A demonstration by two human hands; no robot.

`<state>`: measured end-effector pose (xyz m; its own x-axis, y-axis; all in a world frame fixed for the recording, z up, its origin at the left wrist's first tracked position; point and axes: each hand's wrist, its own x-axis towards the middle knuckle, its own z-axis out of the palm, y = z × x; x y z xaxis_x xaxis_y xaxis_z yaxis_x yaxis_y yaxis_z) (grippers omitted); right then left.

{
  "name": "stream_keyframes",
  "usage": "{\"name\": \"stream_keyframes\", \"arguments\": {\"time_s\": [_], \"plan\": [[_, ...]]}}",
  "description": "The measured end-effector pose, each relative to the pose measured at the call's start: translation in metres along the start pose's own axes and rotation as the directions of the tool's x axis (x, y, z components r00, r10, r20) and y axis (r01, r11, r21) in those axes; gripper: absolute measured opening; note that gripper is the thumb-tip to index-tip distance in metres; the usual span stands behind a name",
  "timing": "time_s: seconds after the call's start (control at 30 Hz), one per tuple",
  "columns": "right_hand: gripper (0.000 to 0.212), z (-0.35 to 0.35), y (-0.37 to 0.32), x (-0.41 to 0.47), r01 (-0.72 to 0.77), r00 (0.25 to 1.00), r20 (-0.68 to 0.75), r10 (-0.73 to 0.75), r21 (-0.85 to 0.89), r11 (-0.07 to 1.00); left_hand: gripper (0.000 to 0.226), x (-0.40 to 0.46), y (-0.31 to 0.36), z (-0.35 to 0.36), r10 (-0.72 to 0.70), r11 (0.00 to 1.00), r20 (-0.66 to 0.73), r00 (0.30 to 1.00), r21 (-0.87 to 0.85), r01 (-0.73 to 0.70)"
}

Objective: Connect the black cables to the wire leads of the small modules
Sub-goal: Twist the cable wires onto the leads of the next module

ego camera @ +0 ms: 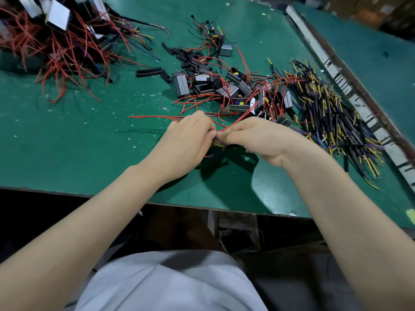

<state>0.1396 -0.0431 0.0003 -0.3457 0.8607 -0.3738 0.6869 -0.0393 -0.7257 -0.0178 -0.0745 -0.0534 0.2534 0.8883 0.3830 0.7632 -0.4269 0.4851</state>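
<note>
Both hands: left hand [187,140], right hand [258,136] hide pinched wire junction.

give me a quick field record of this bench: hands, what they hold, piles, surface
left hand: fingers curled, pinching wire ends at the meeting point of both hands
right hand: fingers curled, pinching the same joint
held item: thin red wire lead running up from the grip; yellow wire end below, detail hidden
loose modules: small boxes with red leads, beyond the hands
black cables: bundle with yellow tips, on the right
sleeve pieces: short black tubes, centre
far-left pile: modules in tangled red wire
surface: green mat
</note>
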Motion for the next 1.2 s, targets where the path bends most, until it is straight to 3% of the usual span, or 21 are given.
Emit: {"name": "stream_keyframes", "arguments": {"time_s": [0.2, 0.33, 0.47, 0.53, 0.93, 1.1, 1.2], "plan": [[0.019, -0.003, -0.006, 0.0, -0.187, 0.982, 0.029, 0.186, 0.076, 0.979, 0.01, 0.0, -0.001, 0.001, 0.012, 1.0, -0.009, 1.0, -0.015, -0.012], [0.008, -0.011, -0.014, 0.0, -0.222, 0.97, 0.112, 0.216, 0.042, 0.974, 0.015, 0.002, -0.002, 0.002, 0.022, 0.999, 0.006, 1.0, 0.039, -0.022], [0.016, -0.009, -0.015, 0.002, -0.012, 1.0, 0.007, 0.015, -0.284, 0.959, 0.018, 0.001, -0.003, 0.004, 0.013, 0.997, 0.001, 1.0, 0.073, -0.013], [0.017, -0.009, -0.015, 0.0, 0.061, 0.998, 0.003, -0.063, -0.334, 0.941, 0.017, 0.001, -0.002, 0.004, 0.015, 0.996, 0.003, 1.0, 0.085, -0.015], [0.009, -0.021, -0.002, 0.004, 0.094, 0.975, 0.213, -0.054, -0.181, 0.979, 0.019, -0.002, 0.001, 0.0, 0.05, 0.994, 0.008, 0.999, 0.101, -0.051], [0.012, -0.019, 0.009, 0.009, 0.095, 0.972, 0.219, -0.091, -0.008, 0.995, 0.017, -0.002, 0.001, 0.0, 0.026, 0.996, -0.001, 1.0, 0.088, -0.025], [0.01, -0.02, 0.012, 0.01, 0.056, 0.972, 0.23, -0.055, 0.001, 0.998, 0.017, -0.002, 0.002, 0.0, 0.037, 0.996, 0.003, 0.999, 0.084, -0.037]]}}
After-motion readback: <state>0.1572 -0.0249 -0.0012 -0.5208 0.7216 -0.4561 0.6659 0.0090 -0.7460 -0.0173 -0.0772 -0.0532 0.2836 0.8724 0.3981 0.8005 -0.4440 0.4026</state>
